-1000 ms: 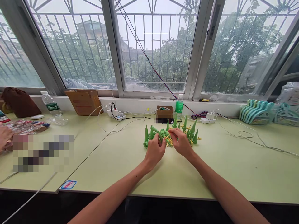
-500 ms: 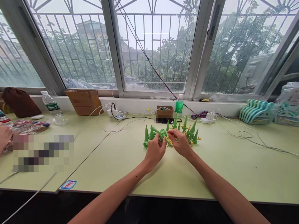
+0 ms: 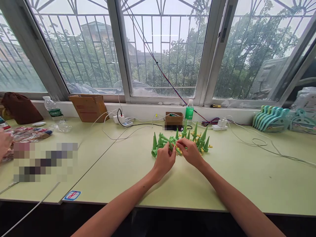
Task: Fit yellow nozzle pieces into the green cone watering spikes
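My left hand (image 3: 164, 158) is closed around a green plastic plant-watering spike (image 3: 170, 145), its tapered part showing past the fingers. Close on its right, my right hand (image 3: 190, 152) has thumb and fingers pinched together against the spike's near end; what sits in that pinch is too small to make out. Behind the hands, several green spikes (image 3: 203, 135) stand upright, some with yellow valves (image 3: 210, 146) sticking out sideways. More green spikes (image 3: 154, 141) stand and lie on the left. Small loose yellow pieces lie partly hidden between my hands.
A small brown box (image 3: 174, 118) and a green-labelled bottle (image 3: 189, 111) stand behind the spikes. White cables and a power strip (image 3: 219, 127) run along the sill. Teal hangers (image 3: 271, 119) are at right. Another person's hand (image 3: 4, 142) is at far left by wrapped goods (image 3: 29, 133).
My right hand has shifted slightly left, closer to my left hand. The spike in my left hand has tilted more upright.
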The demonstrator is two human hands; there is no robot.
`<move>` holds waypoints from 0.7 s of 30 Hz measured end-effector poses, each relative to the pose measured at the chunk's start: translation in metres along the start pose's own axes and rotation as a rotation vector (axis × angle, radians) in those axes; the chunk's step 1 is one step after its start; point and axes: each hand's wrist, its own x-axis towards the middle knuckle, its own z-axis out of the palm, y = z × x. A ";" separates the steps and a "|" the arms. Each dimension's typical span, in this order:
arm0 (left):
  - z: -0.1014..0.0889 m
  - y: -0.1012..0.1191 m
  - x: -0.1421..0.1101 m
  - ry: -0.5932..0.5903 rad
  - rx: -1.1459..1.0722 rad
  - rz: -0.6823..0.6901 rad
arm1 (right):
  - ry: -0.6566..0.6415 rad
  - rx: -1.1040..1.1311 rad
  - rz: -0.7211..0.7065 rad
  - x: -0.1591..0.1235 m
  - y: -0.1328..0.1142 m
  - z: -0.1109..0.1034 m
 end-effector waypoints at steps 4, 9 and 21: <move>0.001 -0.001 0.000 -0.025 0.006 0.017 | -0.005 0.003 0.003 0.000 0.000 -0.001; 0.000 0.000 -0.001 -0.048 0.021 0.023 | -0.015 -0.006 0.029 -0.001 0.003 0.000; 0.000 0.001 -0.003 -0.067 0.032 0.051 | -0.034 -0.004 0.087 -0.001 0.004 0.000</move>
